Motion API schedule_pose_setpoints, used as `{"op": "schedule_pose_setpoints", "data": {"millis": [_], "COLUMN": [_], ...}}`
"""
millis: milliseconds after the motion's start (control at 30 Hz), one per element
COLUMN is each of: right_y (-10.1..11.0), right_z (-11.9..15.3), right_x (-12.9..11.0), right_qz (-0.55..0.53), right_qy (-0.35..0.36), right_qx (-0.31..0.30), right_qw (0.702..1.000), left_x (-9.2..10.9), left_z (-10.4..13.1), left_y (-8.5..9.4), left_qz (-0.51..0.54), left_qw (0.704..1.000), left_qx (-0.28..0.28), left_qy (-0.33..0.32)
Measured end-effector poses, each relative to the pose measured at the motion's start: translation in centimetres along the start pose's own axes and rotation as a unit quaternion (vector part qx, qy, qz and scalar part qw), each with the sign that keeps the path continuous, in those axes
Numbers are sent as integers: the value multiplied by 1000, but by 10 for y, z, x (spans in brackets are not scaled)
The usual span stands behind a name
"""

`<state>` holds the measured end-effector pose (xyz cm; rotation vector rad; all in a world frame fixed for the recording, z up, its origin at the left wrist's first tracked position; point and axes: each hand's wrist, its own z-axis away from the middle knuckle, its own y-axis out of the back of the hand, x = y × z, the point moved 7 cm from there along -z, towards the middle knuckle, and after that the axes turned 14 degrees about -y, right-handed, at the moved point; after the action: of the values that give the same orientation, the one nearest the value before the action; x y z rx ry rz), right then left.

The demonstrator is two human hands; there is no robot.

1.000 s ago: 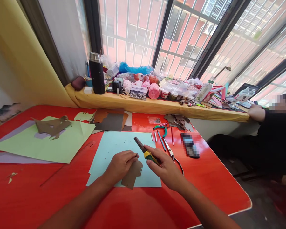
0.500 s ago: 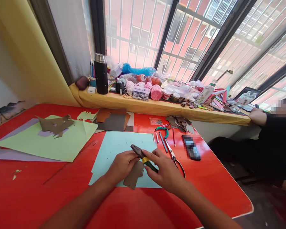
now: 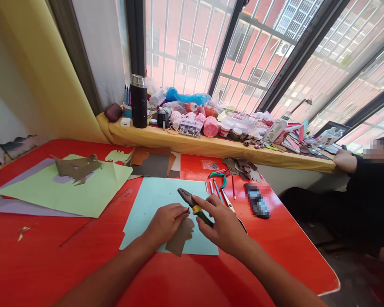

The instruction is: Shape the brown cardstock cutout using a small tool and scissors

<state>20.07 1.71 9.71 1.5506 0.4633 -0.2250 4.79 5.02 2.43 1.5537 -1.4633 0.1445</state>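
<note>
My right hand point(image 3: 222, 219) is closed around pliers point(image 3: 196, 209) with yellow and dark green handles, their dark jaws pointing up and left. My left hand point(image 3: 168, 219) is closed in a pinch just left of the pliers. A tiny dark bit shows at its fingertips, too small to name. Below those fingers a brown cut-out piece point(image 3: 180, 238) with a jagged right edge lies on light blue sheets point(image 3: 144, 200); whether the left hand touches it I cannot tell. Partly behind my right hand are scissors point(image 3: 228, 199).
Green-handled pliers point(image 3: 223, 181), pencils point(image 3: 233, 187) and a phone-like dark object point(image 3: 257, 200) lie to the right. Brown scraps point(image 3: 241, 166) sit behind them. Green paper point(image 3: 92, 202) is at left. A black thermos point(image 3: 138, 102) stands on the cluttered sill. A person point(image 3: 365, 183) sits at right.
The pliers and my right hand have shifted slightly right, away from my left fingertips. A tiny dark bit now shows at those fingertips. The view has moved a little.
</note>
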Motion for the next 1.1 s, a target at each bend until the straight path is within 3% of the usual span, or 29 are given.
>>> {"op": "schedule_pose_setpoints", "data": {"millis": [133, 300, 367, 500, 633, 700, 833, 933, 1100], "right_y": [7, -15, -14, 18, 46, 37, -11, -4, 6], "right_z": [1, 5, 4, -3, -5, -1, 9, 9, 2], "right_x": [-1, -4, -5, -18, -26, -18, -5, 7, -1], "right_qz": [-27, 22, 36, 21, -78, -106, -50, -67, -67], "right_qy": [-14, 9, 11, 36, 54, 34, 59, 0, 1], "right_qx": [11, -30, -36, -4, 86, 121, 15, 50, 33], "right_qw": [999, 999, 999, 999, 992, 986, 997, 997, 997], "left_x": [2, -2, -3, -1, -1, -2, -2, 1, 1], "left_z": [-1, 1, 1, 0, 0, 1, 1, 0, -1], "left_y": [0, 1, 1, 0, -2, -2, -1, -2, -1], "left_qz": [0, 5, 4, 4, 25, 23, 5, 3, -5], "left_qw": [1000, 1000, 1000, 1000, 1000, 1000, 1000, 1000, 1000], "left_qx": [-3, 6, 10, 8, 2, 1, 7, -4, 4], "left_qy": [-1, 2, 3, -3, 2, 3, -7, -28, -14]}}
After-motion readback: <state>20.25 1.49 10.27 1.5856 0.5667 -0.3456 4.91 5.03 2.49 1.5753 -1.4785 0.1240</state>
